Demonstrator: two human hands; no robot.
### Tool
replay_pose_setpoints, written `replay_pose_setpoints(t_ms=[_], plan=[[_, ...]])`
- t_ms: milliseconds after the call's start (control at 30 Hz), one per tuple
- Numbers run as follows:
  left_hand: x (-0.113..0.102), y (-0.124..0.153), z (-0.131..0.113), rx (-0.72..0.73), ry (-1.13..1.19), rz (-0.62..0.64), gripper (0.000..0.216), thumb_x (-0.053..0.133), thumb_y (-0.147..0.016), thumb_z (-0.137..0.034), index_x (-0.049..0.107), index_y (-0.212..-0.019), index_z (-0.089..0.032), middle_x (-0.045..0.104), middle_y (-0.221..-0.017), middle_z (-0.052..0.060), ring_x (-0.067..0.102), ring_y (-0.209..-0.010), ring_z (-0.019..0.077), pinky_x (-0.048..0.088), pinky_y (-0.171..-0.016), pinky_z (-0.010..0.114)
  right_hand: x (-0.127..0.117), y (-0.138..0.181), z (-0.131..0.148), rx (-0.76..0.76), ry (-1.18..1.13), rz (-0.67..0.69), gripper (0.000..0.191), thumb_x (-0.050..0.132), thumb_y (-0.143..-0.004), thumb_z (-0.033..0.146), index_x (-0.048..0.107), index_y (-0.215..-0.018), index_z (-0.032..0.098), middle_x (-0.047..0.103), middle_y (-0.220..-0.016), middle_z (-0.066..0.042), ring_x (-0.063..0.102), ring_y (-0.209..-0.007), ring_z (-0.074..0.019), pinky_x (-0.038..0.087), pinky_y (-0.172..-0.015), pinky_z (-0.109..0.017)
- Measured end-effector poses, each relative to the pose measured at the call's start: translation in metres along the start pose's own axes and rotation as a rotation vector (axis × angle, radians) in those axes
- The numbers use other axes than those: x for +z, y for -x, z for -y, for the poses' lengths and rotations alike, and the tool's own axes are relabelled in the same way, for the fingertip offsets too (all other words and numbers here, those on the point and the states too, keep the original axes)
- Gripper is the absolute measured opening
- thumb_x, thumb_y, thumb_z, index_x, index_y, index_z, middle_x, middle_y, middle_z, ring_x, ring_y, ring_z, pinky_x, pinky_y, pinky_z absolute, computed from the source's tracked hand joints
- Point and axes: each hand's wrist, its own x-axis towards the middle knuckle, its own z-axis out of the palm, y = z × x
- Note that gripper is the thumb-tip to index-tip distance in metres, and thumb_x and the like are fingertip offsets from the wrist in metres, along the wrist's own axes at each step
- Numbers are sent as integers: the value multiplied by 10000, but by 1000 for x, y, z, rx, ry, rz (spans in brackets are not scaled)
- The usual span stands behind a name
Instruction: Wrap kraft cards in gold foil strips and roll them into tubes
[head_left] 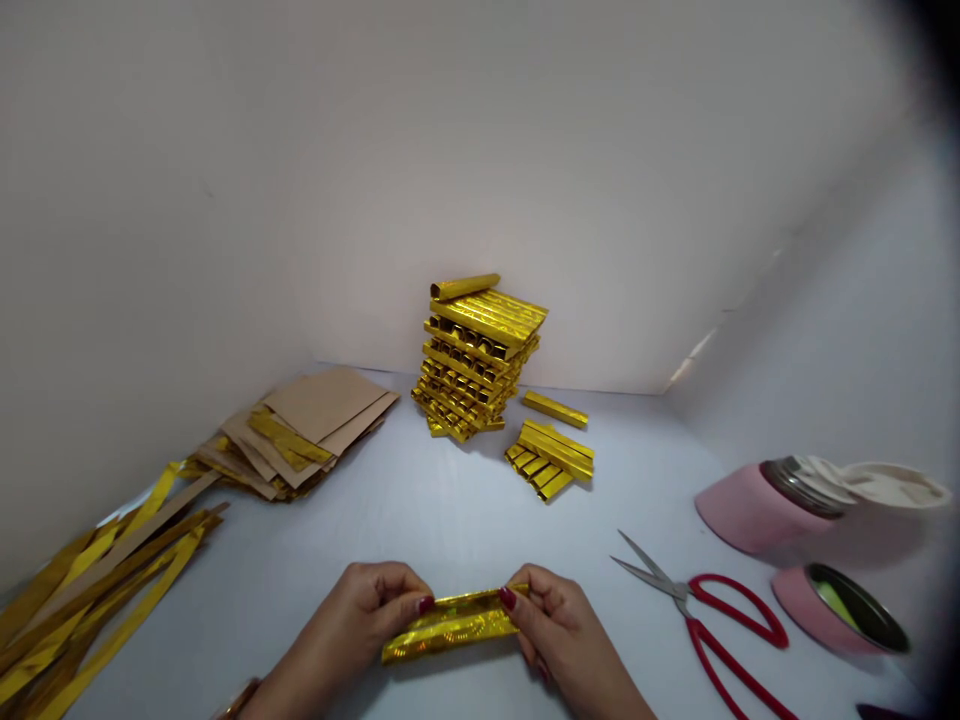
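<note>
Between my two hands, low in the middle of the view, is a folded strip of shiny gold foil paper (457, 632). My left hand (382, 605) pinches its left part, thumb on top. The right end is gripped by my right hand (555, 620), with the thumb over the upper edge and fingers behind. A raised fold runs along the strip's far side. Beyond it rises a stack of gold foil paper tubes (480, 360), laid in crossing layers, with one loose tube on top. A smaller group of gold tubes (551, 460) lies right of the stack, near a single tube (555, 409).
Open scissors with red handles (739, 600) lie right of my hands. Farther right are a pink jar (757, 508) and its pink lid-like cup (821, 612). Brown and gold sheets (322, 410) and long gold strips (112, 590) lie left. White walls stand behind.
</note>
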Motion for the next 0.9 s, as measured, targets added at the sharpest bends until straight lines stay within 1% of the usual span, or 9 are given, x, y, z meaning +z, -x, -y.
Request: replay_pose_setpoints(t_ms=[100, 167, 267, 333, 433, 533, 600, 767, 900], plan=[[-2, -1, 2, -1, 90, -120, 358, 600, -739, -513, 625, -682, -160, 489, -528, -37, 398, -492, 121, 293, -481, 217, 2, 0, -1, -20, -39, -8, 483, 533, -795, 659, 485, -681, 191, 365, -398, 107, 241, -361, -52, 174, -371, -193], [-1, -1, 3, 8, 160, -183, 418, 583, -747, -582, 628, -799, -170, 496, -546, -38, 412, -502, 127, 301, -487, 220, 4, 2, 0, -45, -59, -55, 483, 536, -798, 658, 485, -688, 190, 359, -406, 108, 236, -370, -51, 169, -378, -195], [7, 0, 0, 20, 270, -209, 588, 659, -666, -631, 611, -1024, -167, 585, -641, -4, 480, -553, 147, 355, -520, 230, 7, 4, 0, -67, -83, -138, 480, 536, -805, 652, 494, -710, 183, 389, -430, 100, 263, -374, -48, 187, -384, -189], [13, 2, -2, 10, 317, -197, 587, 719, -621, -604, 637, -979, -146, 620, -658, 24, 508, -560, 157, 379, -525, 238, 10, 4, -1, -63, -93, -138, 498, 525, -798, 671, 501, -730, 178, 441, -446, 82, 319, -366, -51, 224, -383, -184], [17, 3, -5, -12, 346, -195, 425, 726, -660, -542, 671, -762, -134, 612, -582, 30, 504, -527, 150, 377, -515, 236, 14, 3, -3, -21, -112, -46, 531, 539, -755, 706, 492, -737, 177, 516, -468, 48, 418, -371, -70, 301, -395, -189], [14, 4, -7, -19, 373, -194, 355, 751, -646, -489, 672, -653, -143, 592, -534, 13, 488, -506, 140, 363, -502, 227, 16, 2, -6, 69, -123, 109, 543, 612, -685, 705, 483, -709, 178, 571, -504, 13, 492, -416, -89, 355, -437, -200], [13, 4, -7, -20, 390, -176, 330, 769, -623, -462, 671, -608, -148, 579, -514, 3, 478, -498, 133, 353, -495, 222, 18, 4, -7, 131, -112, 212, 541, 647, -663, 686, 507, -709, 165, 585, -535, 2, 490, -439, -83, 344, -448, -193], [22, 5, -5, -33, 436, -98, 397, 787, -576, -516, 668, -552, -137, 559, -491, 7, 458, -468, 121, 337, -470, 221, 28, 10, -10, 147, -136, 383, 566, 656, -664, 680, 602, -725, 120, 437, -528, 61, 310, -435, -37, 204, -414, -182], [28, 4, -3, -47, 488, -112, 536, 667, -666, -660, 683, -600, -128, 551, -498, 19, 450, -450, 117, 343, -458, 222, 31, 10, -13, 161, -168, 375, 642, 650, -632, 721, 628, -802, 102, 475, -565, 33, 365, -459, -50, 247, -447, -185]])
